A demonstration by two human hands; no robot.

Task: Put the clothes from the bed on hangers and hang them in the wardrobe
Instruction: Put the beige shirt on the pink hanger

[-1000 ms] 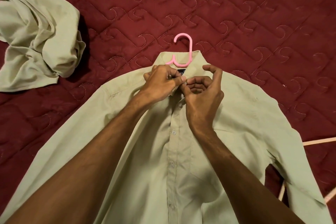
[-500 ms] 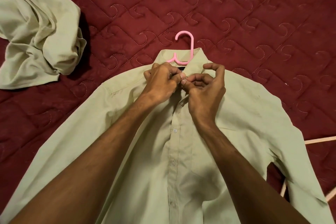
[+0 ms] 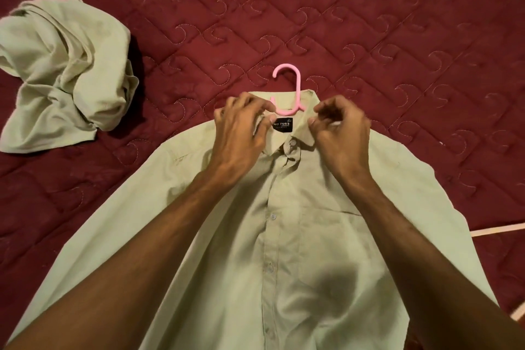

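A pale green button shirt [image 3: 326,236] lies flat, front up, on the dark red quilted bed [image 3: 369,23]. Out of its collar sticks the hook of a pink hanger [image 3: 295,85]; the hanger's shoulders are hidden inside the shirt. The top button is fastened below a black neck label. My left hand [image 3: 241,131] pinches the left collar flap with curled fingers. My right hand [image 3: 338,131] pinches the right collar flap.
A second pale green garment [image 3: 65,74] lies crumpled on the bed at the far left. Thin light-coloured strips [image 3: 497,230] show on the bed at the right edge, past the shirt's sleeve.
Both hands were together at the top button. They have now parted, each moving outward onto its own side of the collar, and the neck label shows.
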